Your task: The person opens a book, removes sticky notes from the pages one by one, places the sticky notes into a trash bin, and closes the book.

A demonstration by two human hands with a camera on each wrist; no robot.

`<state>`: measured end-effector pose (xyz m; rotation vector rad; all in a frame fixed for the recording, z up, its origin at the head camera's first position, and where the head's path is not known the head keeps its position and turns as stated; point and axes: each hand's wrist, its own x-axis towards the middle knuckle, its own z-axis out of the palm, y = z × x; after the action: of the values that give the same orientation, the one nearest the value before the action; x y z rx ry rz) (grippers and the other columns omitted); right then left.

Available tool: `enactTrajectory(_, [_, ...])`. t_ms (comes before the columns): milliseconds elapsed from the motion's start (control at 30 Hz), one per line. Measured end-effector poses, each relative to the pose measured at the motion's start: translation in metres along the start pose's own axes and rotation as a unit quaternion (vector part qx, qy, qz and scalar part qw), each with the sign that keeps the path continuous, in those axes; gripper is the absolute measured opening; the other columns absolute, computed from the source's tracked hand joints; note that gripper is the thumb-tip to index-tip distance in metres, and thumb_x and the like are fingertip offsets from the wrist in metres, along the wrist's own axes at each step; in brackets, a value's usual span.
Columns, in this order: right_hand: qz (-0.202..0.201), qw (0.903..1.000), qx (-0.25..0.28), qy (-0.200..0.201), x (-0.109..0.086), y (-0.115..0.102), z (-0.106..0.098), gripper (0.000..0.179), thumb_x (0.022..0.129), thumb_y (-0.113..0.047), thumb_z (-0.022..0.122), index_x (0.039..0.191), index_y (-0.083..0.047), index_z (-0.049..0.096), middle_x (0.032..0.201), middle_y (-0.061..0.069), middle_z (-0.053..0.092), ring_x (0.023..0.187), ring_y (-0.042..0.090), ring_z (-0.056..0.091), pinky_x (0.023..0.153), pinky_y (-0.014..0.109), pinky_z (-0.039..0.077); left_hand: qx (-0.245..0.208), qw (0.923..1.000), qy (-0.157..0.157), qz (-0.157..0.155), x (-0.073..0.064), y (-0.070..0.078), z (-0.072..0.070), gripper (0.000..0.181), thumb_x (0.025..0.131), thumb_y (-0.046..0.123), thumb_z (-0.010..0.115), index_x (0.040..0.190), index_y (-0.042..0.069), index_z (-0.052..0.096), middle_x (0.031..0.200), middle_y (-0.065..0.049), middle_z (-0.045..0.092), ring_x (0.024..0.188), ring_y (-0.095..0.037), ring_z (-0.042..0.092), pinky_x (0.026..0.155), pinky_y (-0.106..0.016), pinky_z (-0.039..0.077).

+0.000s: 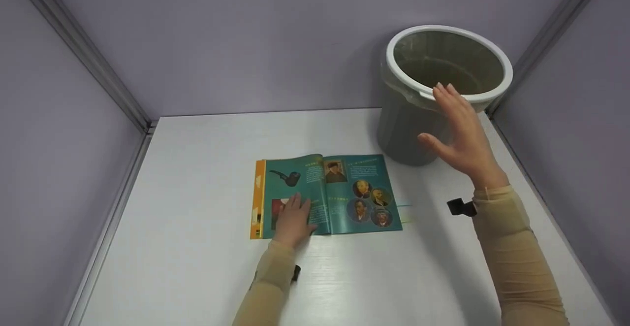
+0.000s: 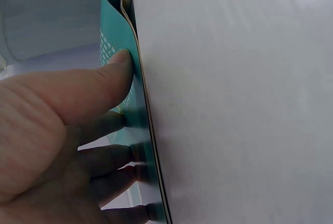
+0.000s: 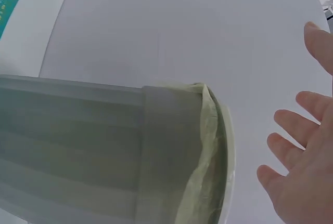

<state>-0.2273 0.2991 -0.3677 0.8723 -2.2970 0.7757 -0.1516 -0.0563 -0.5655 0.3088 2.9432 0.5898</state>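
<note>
Magazine (image 1: 327, 195), one: lies open on the white surface (image 1: 197, 168), left of the bin (image 1: 408, 124), pages facing up. Left hand (image 1: 293, 220): grip loose, fingers apart on the left page, presumably to hold the magazine flat. Right hand (image 1: 465, 139): grip wide and bare, raised near the bin, apart from its rim; reason cannot be told. Liner (image 3: 202, 174): folded outward at the rim, likely against slipping in.

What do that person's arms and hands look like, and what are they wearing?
The left hand and right hand are bare, without gloves. Long, close-fitting beige fabric sleeves reach down to both wrists, with wrinkles on the right forearm. A small black blocky gadget sticks out beside each wrist.
</note>
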Motion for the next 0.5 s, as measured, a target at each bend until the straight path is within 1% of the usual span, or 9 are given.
enactTrajectory(100, [0.003,1.0,0.007,0.003,-0.01,0.0,0.006,0.082,0.092,-0.054,0.063,0.15,-0.001,0.039,0.155,0.018,0.036,0.146,0.037,0.025,0.118,0.052,0.016,0.002,1.0,-0.002,0.003,0.001,0.0,0.0,0.068,0.087,0.026,0.078,0.142,-0.002,0.05,0.151,-0.027,0.037,0.141,-0.041,0.032,0.111,-0.06,0.029])
enactTrajectory(167, [0.006,1.0,0.0,-0.006,-0.017,0.001,0.009,0.083,0.093,-0.053,0.062,0.151,0.0,0.037,0.156,0.018,0.034,0.146,0.036,0.024,0.118,0.053,0.015,0.006,1.0,-0.005,0.006,0.001,-0.001,-0.001,0.068,0.087,0.026,0.078,0.142,-0.002,0.05,0.151,-0.027,0.037,0.141,-0.041,0.033,0.11,-0.06,0.03])
enactTrajectory(233, [0.008,0.9998,-0.005,-0.015,-0.024,0.002,0.014,0.083,0.093,-0.049,0.065,0.152,0.0,0.035,0.158,0.017,0.032,0.147,0.035,0.023,0.118,0.054,0.015,0.011,0.9999,-0.01,0.005,0.002,-0.001,-0.001,0.069,0.087,0.027,0.078,0.143,-0.002,0.049,0.152,-0.027,0.037,0.141,-0.041,0.032,0.111,-0.06,0.03])
enactTrajectory(400, [0.019,0.9993,-0.002,-0.031,-0.043,0.007,0.029,0.085,0.085,-0.024,0.079,0.153,-0.001,0.033,0.159,0.016,0.03,0.147,0.036,0.022,0.118,0.053,0.016,0.014,0.9997,-0.018,-0.005,0.004,0.0,0.0,0.069,0.087,0.027,0.077,0.144,0.0,0.049,0.153,-0.025,0.036,0.142,-0.04,0.031,0.112,-0.059,0.028])
enactTrajectory(500, [0.039,0.9981,-0.003,-0.047,-0.055,0.009,0.039,0.087,0.081,-0.017,0.081,0.153,-0.003,0.034,0.159,0.015,0.031,0.147,0.035,0.022,0.118,0.052,0.017,0.014,0.9998,-0.016,-0.007,0.004,0.001,-0.001,0.069,0.087,0.027,0.078,0.143,-0.001,0.049,0.152,-0.025,0.037,0.142,-0.04,0.032,0.111,-0.059,0.029])
